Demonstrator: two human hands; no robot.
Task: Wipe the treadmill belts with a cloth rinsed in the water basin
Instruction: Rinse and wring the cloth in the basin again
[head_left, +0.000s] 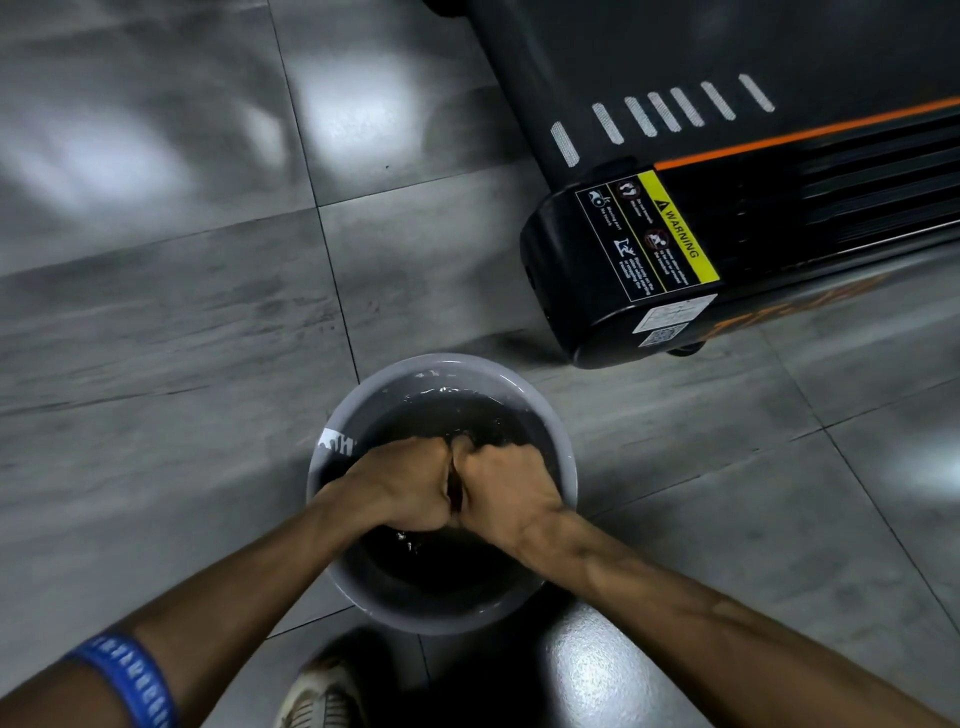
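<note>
Both grips, left hand (402, 483) and right hand (506, 488), clench the cloth (456, 486) over the water basin (332, 415); we judge rinsing underway, wringing next, then the treadmill (727, 218).

Dark cloth (456, 488) bunched over grey water basin (363, 410)

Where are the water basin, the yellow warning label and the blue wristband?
water basin (353, 410): head view, bare grey inner wall at upper left.
yellow warning label (678, 234): head view, middle of the yellow strip on the treadmill's end cap.
blue wristband (130, 678): head view, band on the left forearm.
</note>
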